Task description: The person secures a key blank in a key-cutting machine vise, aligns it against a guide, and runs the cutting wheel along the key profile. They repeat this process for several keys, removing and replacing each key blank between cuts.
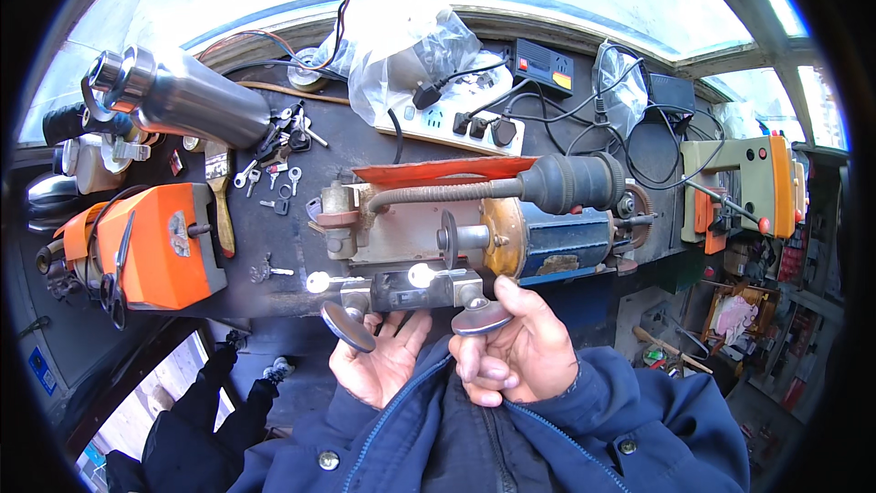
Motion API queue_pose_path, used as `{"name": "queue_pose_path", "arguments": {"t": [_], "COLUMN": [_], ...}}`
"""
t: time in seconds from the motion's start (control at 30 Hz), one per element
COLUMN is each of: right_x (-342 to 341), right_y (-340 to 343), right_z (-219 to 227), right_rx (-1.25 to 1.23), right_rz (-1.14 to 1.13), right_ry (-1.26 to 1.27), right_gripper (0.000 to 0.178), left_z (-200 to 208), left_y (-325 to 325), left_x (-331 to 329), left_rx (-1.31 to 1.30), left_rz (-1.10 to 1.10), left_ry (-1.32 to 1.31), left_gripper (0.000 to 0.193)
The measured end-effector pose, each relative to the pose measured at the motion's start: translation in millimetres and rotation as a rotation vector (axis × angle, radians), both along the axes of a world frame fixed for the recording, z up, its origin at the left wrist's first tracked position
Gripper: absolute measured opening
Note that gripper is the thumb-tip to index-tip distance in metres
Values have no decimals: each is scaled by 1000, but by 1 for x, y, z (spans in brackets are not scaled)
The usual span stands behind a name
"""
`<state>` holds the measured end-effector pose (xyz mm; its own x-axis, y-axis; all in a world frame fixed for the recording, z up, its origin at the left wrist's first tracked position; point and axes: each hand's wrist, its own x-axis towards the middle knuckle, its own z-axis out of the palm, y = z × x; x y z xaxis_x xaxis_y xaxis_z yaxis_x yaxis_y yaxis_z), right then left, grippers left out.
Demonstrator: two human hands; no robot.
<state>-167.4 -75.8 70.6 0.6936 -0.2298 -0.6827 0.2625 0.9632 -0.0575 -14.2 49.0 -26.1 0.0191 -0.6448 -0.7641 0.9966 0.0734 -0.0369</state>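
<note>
A key-cutting machine [561,228] stands on the bench edge before me. Two bright keys, a left one [318,282] and a right one [421,276], stick out from the clamps on its front carriage [401,290]. My right hand [520,347] pinches the right clamp knob [482,318] between thumb and curled fingers. Beside and below the left clamp knob [348,326], my left hand [383,365] is palm up, its fingers stretched under the carriage and partly hidden. A cutting wheel [447,239] sits behind the carriage, with a flexible-necked lamp [570,184] above it.
Loose keys [294,175] lie left, near a brush [219,196], a steel bottle [187,96] and an orange machine [151,246] with scissors [114,283]. A power strip [456,123] and cables run behind. Another machine [739,187] stands right. A person's dark-clothed legs [205,402] show lower left.
</note>
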Motion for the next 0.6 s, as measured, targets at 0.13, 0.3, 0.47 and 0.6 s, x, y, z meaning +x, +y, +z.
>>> {"name": "queue_pose_path", "arguments": {"t": [0.13,0.3,0.47,0.6], "right_x": [-8,-13,-18,-17], "right_y": [7,15,26,36], "right_z": [1,3,4,4], "right_rx": [22,-84,-258,-347], "right_rz": [-37,-148,-133,-31], "right_ry": [-4,-135,-51,-29], "right_gripper": [89,98,93,85], "left_z": [-10,-16,-20,-19], "left_y": [12,32,40,29], "left_x": [7,35,96,143], "left_rx": [-119,-81,172,253], "left_rz": [-185,-441,-649,-711], "left_ry": [-113,-322,-1304,-1964], "left_gripper": [33,16,8,18]}}
